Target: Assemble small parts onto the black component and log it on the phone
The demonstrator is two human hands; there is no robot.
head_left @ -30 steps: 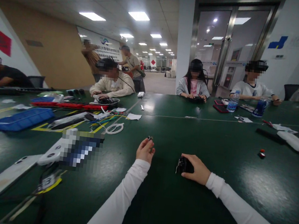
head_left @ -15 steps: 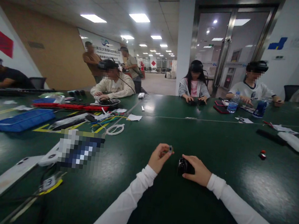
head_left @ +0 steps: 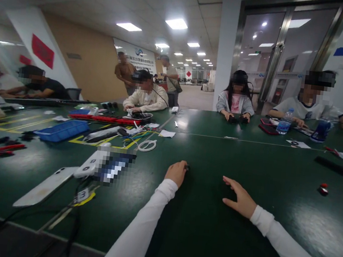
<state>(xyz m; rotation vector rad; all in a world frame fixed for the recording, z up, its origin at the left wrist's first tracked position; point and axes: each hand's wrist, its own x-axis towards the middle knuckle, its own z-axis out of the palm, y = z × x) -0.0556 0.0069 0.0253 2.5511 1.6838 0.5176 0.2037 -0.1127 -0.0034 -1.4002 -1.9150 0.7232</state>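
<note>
My left hand rests on the dark green table, curled closed. A small dark part shows at its fingertips. My right hand lies to the right of it, a hand's width away, with the fingers stretched out flat toward the left. Nothing shows in the right hand; the table under its palm is too dark to make out. Both arms wear white sleeves.
A white cable coil, a blue tray, a white strip and red-handled tools lie to the left. A small red piece lies right. Several people sit across the table; a water bottle stands there.
My right hand has opened flat and the black object it held no longer shows. My left hand has come down to the table, closed on the small part. The view has swung left.
</note>
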